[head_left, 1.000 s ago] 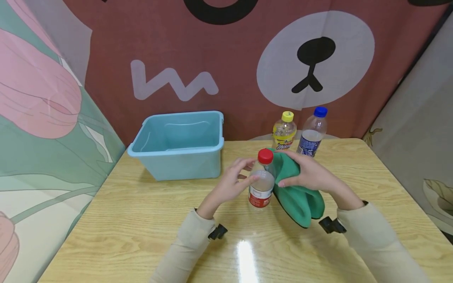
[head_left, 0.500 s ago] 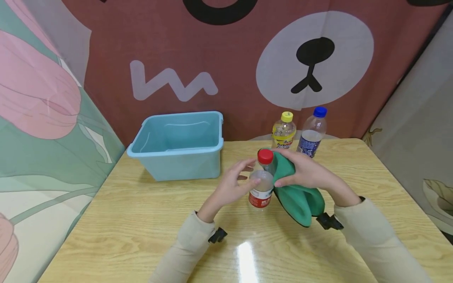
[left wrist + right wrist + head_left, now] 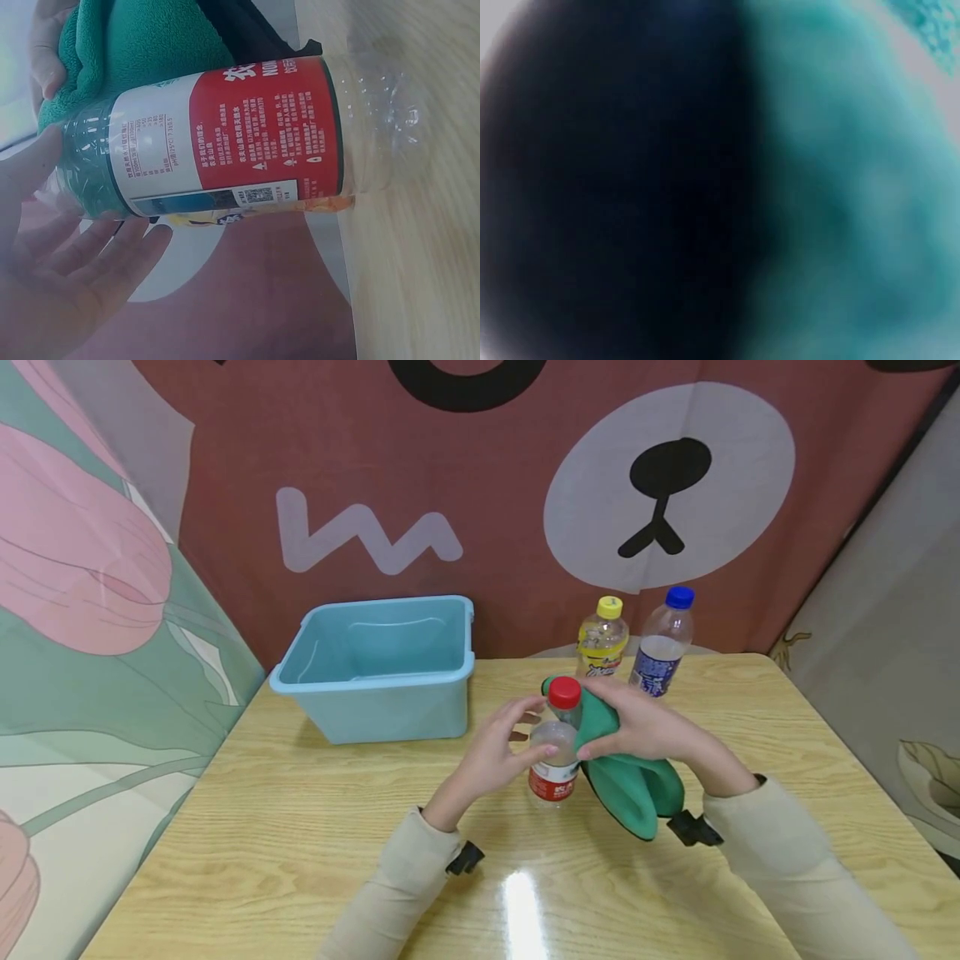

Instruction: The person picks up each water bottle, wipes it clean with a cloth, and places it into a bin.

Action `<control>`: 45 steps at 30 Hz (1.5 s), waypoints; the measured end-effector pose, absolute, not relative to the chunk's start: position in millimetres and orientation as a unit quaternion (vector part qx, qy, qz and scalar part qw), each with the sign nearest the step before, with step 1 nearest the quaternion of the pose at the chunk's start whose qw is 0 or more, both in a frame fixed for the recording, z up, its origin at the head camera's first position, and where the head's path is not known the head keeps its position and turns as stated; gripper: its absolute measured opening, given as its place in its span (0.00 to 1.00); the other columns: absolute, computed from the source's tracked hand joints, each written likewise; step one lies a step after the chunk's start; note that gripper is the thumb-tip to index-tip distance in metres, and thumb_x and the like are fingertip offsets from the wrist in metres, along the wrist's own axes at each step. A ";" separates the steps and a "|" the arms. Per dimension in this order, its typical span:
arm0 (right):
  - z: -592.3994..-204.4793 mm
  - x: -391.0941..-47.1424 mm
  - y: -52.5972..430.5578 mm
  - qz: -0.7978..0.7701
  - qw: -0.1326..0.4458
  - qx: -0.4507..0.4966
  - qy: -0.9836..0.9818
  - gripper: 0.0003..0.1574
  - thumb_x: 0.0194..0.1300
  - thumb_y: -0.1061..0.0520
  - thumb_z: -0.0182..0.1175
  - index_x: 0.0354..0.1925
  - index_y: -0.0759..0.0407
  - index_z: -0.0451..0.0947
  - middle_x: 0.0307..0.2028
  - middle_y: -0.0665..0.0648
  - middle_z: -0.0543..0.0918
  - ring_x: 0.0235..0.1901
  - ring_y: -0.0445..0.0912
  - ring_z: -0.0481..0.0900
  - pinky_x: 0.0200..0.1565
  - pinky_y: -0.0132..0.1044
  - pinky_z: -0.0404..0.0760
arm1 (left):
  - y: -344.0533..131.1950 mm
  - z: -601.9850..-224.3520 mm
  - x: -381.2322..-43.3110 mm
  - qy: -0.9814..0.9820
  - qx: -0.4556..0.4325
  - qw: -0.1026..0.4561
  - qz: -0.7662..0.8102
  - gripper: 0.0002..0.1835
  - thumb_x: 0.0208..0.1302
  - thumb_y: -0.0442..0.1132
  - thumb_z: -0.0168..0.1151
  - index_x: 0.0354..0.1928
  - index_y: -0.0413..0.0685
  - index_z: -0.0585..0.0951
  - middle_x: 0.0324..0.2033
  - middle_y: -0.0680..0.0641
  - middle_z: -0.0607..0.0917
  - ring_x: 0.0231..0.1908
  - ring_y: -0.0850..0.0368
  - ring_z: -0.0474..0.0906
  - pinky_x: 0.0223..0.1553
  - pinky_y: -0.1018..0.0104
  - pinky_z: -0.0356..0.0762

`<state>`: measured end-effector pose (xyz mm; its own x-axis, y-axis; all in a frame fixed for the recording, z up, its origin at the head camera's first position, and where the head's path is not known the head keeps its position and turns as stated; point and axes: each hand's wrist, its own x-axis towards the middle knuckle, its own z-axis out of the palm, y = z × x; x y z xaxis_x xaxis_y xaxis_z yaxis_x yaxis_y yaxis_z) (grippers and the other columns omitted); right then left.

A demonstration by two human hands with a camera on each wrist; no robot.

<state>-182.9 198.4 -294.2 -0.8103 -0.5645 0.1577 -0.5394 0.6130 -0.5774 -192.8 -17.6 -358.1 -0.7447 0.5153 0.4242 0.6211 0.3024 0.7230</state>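
A clear plastic bottle with a red cap and a red-and-white label stands upright on the table. My left hand holds it from the left, thumb in front and fingers behind, as the left wrist view shows near the bottle's shoulder. A green cloth with a dark edge is gripped in my right hand and lies against the bottle's right side and behind its neck. Blurred green cloth and a dark shape fill the right wrist view.
A light blue plastic bin stands at the back left of the wooden table. Behind the right hand are a yellow-capped bottle and a blue-capped bottle. A printed brown curtain hangs behind the table.
My right hand has shifted slightly left with the cloth, whose edge now shows left of the red cap, behind it. The left hand and bottle stay nearly in place.
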 end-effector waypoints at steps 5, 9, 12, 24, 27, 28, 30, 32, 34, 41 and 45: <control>-297.6 -182.6 198.4 -0.312 0.015 -0.306 0.899 0.49 0.45 0.51 0.72 0.61 0.63 0.63 0.55 0.63 0.71 0.51 0.56 0.68 0.49 0.56 0.69 | -17.0 -357.4 -192.8 -0.804 -0.352 0.051 -0.477 0.31 0.56 0.40 0.65 0.60 0.41 0.66 0.51 0.43 0.74 0.50 0.46 0.73 0.42 0.59 0.78; -302.3 -182.5 198.6 -0.314 0.009 -0.298 0.901 0.51 0.44 0.50 0.73 0.63 0.62 0.61 0.56 0.64 0.70 0.52 0.56 0.68 0.50 0.56 0.69 | -16.8 -358.4 -192.9 -0.802 -0.352 0.052 -0.480 0.30 0.56 0.39 0.65 0.60 0.41 0.66 0.51 0.43 0.74 0.49 0.47 0.73 0.42 0.60 0.78; -306.2 -182.5 198.9 -0.317 0.005 -0.295 0.901 0.52 0.44 0.49 0.72 0.63 0.62 0.60 0.56 0.64 0.70 0.52 0.56 0.69 0.50 0.56 0.69 | -16.6 -359.0 -192.7 -0.801 -0.350 0.054 -0.482 0.30 0.56 0.39 0.65 0.60 0.41 0.67 0.51 0.43 0.74 0.49 0.49 0.73 0.41 0.60 0.78; -326.3 -184.1 202.9 -0.372 0.018 -0.290 0.882 0.54 0.43 0.52 0.73 0.65 0.60 0.58 0.56 0.61 0.71 0.52 0.54 0.69 0.52 0.55 0.68 | -16.2 -358.7 -191.9 -0.791 -0.342 0.044 -0.505 0.29 0.56 0.39 0.65 0.60 0.42 0.68 0.51 0.43 0.74 0.49 0.48 0.73 0.41 0.58 0.79; -332.2 -183.5 203.9 -0.383 0.028 -0.283 0.879 0.54 0.44 0.51 0.73 0.65 0.59 0.58 0.55 0.60 0.71 0.52 0.54 0.70 0.52 0.55 0.68 | -15.9 -359.0 -191.3 -0.792 -0.335 0.040 -0.509 0.29 0.56 0.39 0.65 0.60 0.43 0.68 0.51 0.43 0.74 0.49 0.49 0.73 0.41 0.59 0.79; -333.7 -183.0 204.0 -0.384 0.029 -0.280 0.879 0.53 0.44 0.51 0.73 0.65 0.59 0.58 0.55 0.60 0.71 0.52 0.54 0.70 0.52 0.56 0.68 | -15.9 -359.2 -191.2 -0.791 -0.334 0.039 -0.511 0.29 0.55 0.39 0.65 0.60 0.43 0.68 0.52 0.43 0.74 0.49 0.48 0.73 0.41 0.60 0.79; -336.1 -182.1 204.3 -0.388 0.028 -0.276 0.879 0.54 0.45 0.50 0.72 0.65 0.59 0.58 0.55 0.60 0.71 0.52 0.54 0.70 0.52 0.56 0.68 | -15.8 -359.5 -191.2 -0.789 -0.334 0.038 -0.514 0.30 0.55 0.38 0.65 0.60 0.43 0.68 0.52 0.42 0.74 0.49 0.48 0.73 0.41 0.62 0.79; -339.5 -182.0 204.1 -0.395 0.031 -0.272 0.877 0.53 0.45 0.50 0.72 0.65 0.59 0.57 0.56 0.61 0.71 0.53 0.55 0.69 0.53 0.57 0.67 | -16.2 -359.6 -191.2 -0.787 -0.334 0.037 -0.518 0.30 0.55 0.37 0.65 0.60 0.42 0.68 0.52 0.41 0.74 0.50 0.47 0.73 0.41 0.63 0.79; -343.0 -182.1 204.0 -0.399 0.033 -0.267 0.876 0.53 0.46 0.49 0.72 0.66 0.59 0.57 0.57 0.61 0.70 0.54 0.56 0.68 0.53 0.58 0.67 | -16.7 -360.2 -191.4 -0.783 -0.334 0.034 -0.524 0.30 0.55 0.37 0.65 0.60 0.42 0.68 0.53 0.40 0.73 0.50 0.47 0.72 0.41 0.61 0.79; -359.0 -184.0 205.2 -0.393 0.045 -0.261 0.880 0.52 0.47 0.48 0.70 0.64 0.63 0.58 0.56 0.64 0.70 0.53 0.58 0.69 0.53 0.58 0.67 | -16.4 -361.2 -190.7 -0.782 -0.330 0.033 -0.528 0.29 0.55 0.36 0.65 0.60 0.40 0.68 0.52 0.39 0.73 0.50 0.46 0.72 0.41 0.57 0.79; -363.0 -183.4 205.6 -0.392 0.049 -0.256 0.882 0.52 0.47 0.49 0.71 0.64 0.63 0.58 0.57 0.64 0.70 0.54 0.58 0.68 0.54 0.59 0.65 | -15.6 -360.9 -189.0 -0.787 -0.328 0.031 -0.521 0.30 0.56 0.37 0.65 0.60 0.41 0.67 0.53 0.41 0.73 0.50 0.46 0.71 0.41 0.61 0.79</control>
<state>-183.4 205.6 -363.0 -0.8638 -0.4906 0.1147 -0.4140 0.5614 -0.7166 -189.0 -15.6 -360.9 -0.7827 0.4844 0.3908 0.5489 0.2413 0.8003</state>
